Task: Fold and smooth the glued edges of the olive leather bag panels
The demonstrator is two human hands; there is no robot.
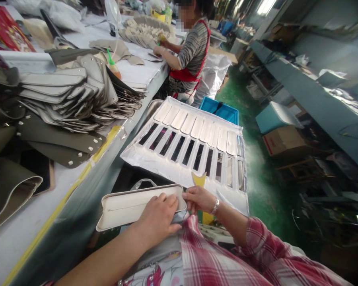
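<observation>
A long cream panel [123, 208] with a thin brown raised rim lies in front of me, its left end notched and its right end rounded. A thin dark line runs along its inner face. My left hand [159, 212] presses over its right half, fingers bent on the inner face and thumb at the near side. At the rounded end, my right hand [197, 198] pinches the rim between thumb and fingers. Beyond both hands stands a white slotted rack [179, 157], with a row of similar pale pieces [192, 123] laid across its far part.
Left, a worktable [52, 208] edged with yellow tape bears piled grey-brown pieces [74, 95] and a green-tipped glue bottle [113, 67]. A co-worker [191, 51] sits at its far side. Behind the rack is a blue crate [220, 110]; boxes [283, 139] stand right on the green floor.
</observation>
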